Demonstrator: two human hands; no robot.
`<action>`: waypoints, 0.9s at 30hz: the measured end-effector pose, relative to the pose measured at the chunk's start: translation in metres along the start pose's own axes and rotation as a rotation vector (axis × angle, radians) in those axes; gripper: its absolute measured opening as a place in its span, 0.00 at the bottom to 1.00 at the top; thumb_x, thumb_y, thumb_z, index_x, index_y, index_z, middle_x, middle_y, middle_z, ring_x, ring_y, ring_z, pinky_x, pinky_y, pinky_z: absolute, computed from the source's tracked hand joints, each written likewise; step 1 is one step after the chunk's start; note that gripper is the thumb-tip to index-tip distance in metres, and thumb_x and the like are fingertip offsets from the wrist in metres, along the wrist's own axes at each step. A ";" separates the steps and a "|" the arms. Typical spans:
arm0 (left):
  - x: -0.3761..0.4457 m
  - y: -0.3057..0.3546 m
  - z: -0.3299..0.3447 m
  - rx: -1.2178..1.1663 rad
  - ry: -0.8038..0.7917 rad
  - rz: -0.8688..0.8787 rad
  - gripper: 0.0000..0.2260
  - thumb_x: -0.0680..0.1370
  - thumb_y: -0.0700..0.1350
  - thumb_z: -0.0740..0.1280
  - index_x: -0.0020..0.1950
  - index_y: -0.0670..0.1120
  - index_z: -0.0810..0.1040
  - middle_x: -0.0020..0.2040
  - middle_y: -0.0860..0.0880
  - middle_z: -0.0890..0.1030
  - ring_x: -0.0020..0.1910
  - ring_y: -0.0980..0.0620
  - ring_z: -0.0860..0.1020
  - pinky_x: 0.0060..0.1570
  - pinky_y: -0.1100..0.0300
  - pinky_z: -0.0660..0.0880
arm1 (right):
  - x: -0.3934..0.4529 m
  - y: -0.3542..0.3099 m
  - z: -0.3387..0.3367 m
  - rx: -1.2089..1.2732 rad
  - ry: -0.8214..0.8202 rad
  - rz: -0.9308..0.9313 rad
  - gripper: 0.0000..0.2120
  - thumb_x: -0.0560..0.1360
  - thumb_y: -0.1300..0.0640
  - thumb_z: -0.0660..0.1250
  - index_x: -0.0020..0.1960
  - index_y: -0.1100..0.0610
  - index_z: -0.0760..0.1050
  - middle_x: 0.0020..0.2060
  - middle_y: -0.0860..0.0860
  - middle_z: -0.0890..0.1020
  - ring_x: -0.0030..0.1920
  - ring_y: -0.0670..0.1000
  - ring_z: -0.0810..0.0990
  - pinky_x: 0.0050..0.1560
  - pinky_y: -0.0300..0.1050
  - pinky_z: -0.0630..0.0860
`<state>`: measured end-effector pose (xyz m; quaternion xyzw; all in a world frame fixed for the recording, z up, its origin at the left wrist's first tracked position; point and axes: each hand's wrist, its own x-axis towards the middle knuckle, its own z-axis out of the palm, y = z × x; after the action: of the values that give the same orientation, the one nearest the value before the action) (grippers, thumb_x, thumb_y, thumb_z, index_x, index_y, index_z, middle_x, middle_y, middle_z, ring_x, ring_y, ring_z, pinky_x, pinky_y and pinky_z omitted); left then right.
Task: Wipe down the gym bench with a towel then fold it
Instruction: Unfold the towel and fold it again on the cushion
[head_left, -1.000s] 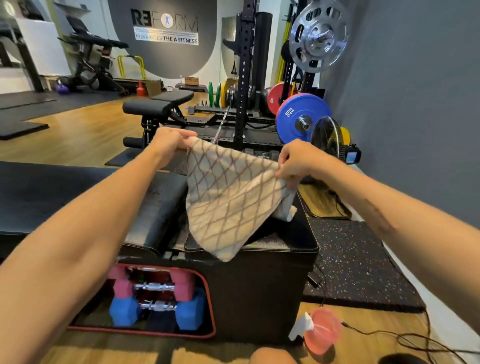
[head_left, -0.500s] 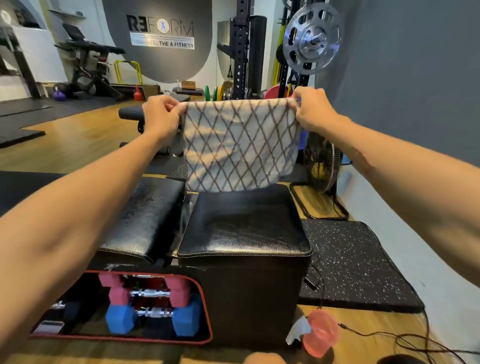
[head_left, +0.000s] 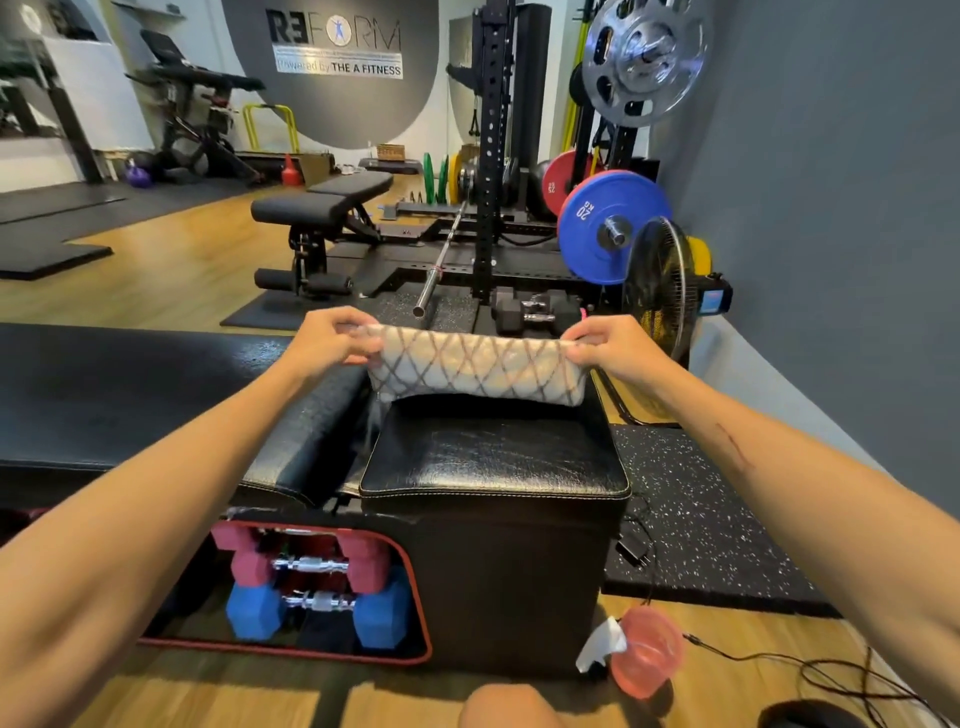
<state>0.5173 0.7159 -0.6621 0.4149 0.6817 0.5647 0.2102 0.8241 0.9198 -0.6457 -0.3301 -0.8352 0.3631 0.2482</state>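
Now towel (head_left: 477, 368) stretched between left hand (head_left: 332, 338) and right hand (head_left: 613, 347)

Near half of the bench seat pad (head_left: 493, 457) lay bare; the towel (head_left: 475, 366) blocked its far edge, fan (head_left: 657, 291) close beyond.

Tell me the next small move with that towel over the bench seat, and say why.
Probably lower the towel flat onto the black seat pad and smooth it. The left hand and right hand each pinch an end, holding it as a doubled strip whose lower edge hangs at the pad's far edge, so laying it down would set that fold.
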 end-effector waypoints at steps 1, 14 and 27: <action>-0.003 0.000 -0.004 0.031 -0.051 -0.020 0.10 0.70 0.28 0.71 0.46 0.41 0.80 0.41 0.43 0.82 0.39 0.52 0.82 0.41 0.61 0.81 | -0.003 0.001 0.000 0.050 -0.050 0.038 0.13 0.71 0.66 0.74 0.56 0.61 0.82 0.52 0.58 0.84 0.54 0.54 0.82 0.50 0.45 0.79; -0.028 -0.008 -0.027 0.268 -0.732 -0.187 0.11 0.63 0.42 0.78 0.37 0.42 0.77 0.32 0.47 0.76 0.32 0.53 0.72 0.35 0.62 0.68 | -0.030 0.009 -0.006 -0.261 -0.345 -0.097 0.06 0.76 0.58 0.73 0.50 0.49 0.82 0.41 0.47 0.84 0.39 0.47 0.82 0.41 0.40 0.76; -0.005 0.068 0.029 0.095 0.759 0.408 0.06 0.84 0.45 0.55 0.49 0.44 0.62 0.37 0.55 0.67 0.39 0.54 0.65 0.39 0.57 0.56 | 0.026 -0.069 -0.020 0.269 0.187 -0.054 0.12 0.69 0.64 0.78 0.51 0.65 0.80 0.49 0.60 0.84 0.50 0.57 0.85 0.48 0.51 0.84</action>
<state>0.5641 0.7307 -0.6069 0.3132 0.6398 0.6754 -0.1908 0.7941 0.9122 -0.5758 -0.3036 -0.7610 0.4323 0.3765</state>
